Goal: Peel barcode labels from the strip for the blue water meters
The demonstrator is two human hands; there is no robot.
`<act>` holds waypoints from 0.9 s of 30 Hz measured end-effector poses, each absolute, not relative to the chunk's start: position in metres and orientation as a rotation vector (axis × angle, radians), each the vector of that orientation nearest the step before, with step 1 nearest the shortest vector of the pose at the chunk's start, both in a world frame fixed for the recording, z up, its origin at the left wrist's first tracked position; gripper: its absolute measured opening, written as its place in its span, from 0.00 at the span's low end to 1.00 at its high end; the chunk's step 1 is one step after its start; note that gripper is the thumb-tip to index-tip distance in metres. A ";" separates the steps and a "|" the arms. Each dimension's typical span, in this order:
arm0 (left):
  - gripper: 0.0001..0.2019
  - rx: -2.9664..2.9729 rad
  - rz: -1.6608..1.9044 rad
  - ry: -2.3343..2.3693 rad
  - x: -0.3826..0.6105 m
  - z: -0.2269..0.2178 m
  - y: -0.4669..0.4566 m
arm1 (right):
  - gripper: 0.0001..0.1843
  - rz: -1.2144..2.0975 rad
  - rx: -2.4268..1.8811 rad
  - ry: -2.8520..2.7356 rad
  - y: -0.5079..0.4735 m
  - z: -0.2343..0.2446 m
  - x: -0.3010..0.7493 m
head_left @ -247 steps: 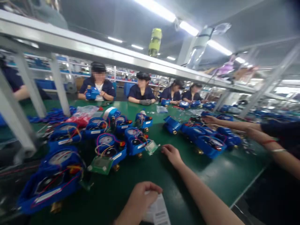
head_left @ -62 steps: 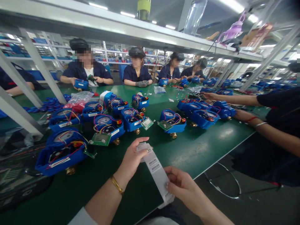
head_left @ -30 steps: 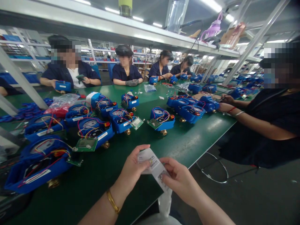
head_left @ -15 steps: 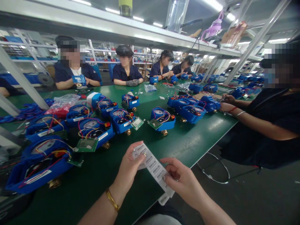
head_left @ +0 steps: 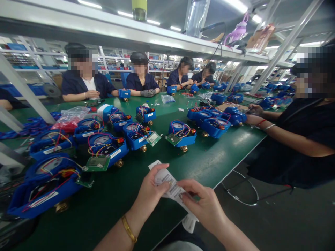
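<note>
A white strip of barcode labels [head_left: 174,190] stretches between my hands above the table's front edge, its lower end hanging past the edge. My left hand [head_left: 154,186] pinches the upper part between thumb and fingers. Further down the strip, my right hand [head_left: 202,202] grips it with thumb and forefinger. Beyond my hands sits a blue water meter [head_left: 181,134] with coloured wires, a small green circuit board and a brass fitting. Another open blue meter [head_left: 107,148] stands to the left, its circuit board hanging over its front.
Several more blue meters [head_left: 44,198] line the left side of the green table [head_left: 146,216]. A cluster of meters [head_left: 213,122] lies at the right, near a co-worker's hands [head_left: 255,116]. Co-workers sit along the far side. A shelf [head_left: 110,26] runs overhead.
My left hand has moved down the strip, closer to my right hand, and the strip's top now shows above it. Across the table, a co-worker's blue meter has moved right onto the table.
</note>
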State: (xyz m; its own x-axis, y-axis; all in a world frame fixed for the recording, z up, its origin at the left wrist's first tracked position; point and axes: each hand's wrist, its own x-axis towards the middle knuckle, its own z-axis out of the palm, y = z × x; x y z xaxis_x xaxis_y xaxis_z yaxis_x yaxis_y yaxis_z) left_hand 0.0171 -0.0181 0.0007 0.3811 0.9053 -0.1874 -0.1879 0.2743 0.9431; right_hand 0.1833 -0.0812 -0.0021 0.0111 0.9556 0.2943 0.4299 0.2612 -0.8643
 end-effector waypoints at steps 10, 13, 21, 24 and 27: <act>0.23 0.999 0.801 0.855 0.017 0.006 -0.020 | 0.05 0.497 -1.255 -1.702 -0.082 -0.005 0.188; 0.23 0.978 0.782 0.846 0.016 0.005 -0.020 | 0.03 0.400 -1.235 -1.771 -0.080 -0.005 0.190; 0.24 0.896 0.825 0.859 0.015 -0.007 -0.017 | 0.08 0.374 -1.120 -1.827 -0.081 0.001 0.185; 0.26 0.857 0.847 0.894 0.013 -0.009 -0.011 | 0.06 0.534 -1.148 -1.594 -0.075 0.003 0.191; 0.28 0.835 0.846 0.963 0.010 -0.008 -0.007 | 0.10 0.608 -1.209 -1.271 -0.047 0.001 0.212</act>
State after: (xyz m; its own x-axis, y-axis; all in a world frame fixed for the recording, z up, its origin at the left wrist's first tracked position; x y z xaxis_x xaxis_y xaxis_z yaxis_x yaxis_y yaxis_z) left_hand 0.0105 -0.0072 -0.0077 0.3265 0.8819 -0.3400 -0.2227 0.4213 0.8791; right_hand 0.2117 -0.0472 0.0009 0.2620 0.8856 0.3836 0.2572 0.3190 -0.9122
